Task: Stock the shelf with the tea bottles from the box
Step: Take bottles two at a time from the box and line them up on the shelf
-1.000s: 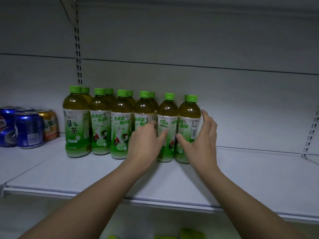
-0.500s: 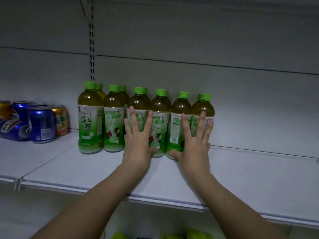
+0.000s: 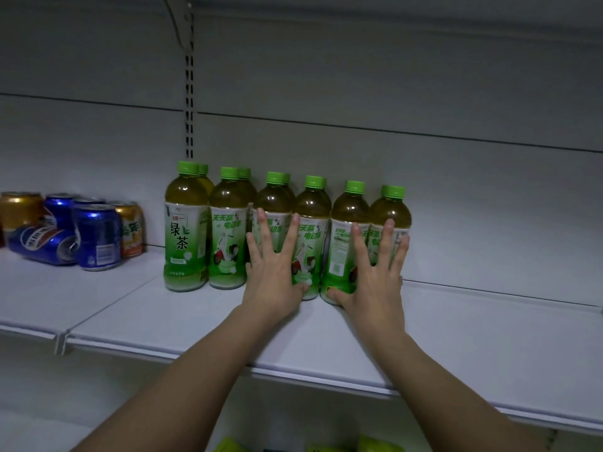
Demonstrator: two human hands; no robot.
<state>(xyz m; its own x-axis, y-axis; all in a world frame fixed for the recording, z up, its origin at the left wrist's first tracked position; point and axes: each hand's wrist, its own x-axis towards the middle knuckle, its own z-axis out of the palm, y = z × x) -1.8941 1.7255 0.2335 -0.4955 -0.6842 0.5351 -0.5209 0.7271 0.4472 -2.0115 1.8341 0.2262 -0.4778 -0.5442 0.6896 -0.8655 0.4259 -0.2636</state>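
Tea bottles point(image 3: 228, 230) stood upright in front row of six on white shelf point(image 3: 456, 337), more bottles close behind, green caps up. Left hand point(image 3: 272, 272) lay flat on third and fourth bottles, fingers straight, spread wide. Right hand point(image 3: 372, 275) pressed flat on fifth and sixth, fingers likewise straight and spread. Soda cans point(image 3: 94, 236) grouped well left on adjoining shelf, one on its side.

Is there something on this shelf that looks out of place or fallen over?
Yes: one blue can lies on its side at the left, while the other cans stand upright. The tea bottles all stand straight.
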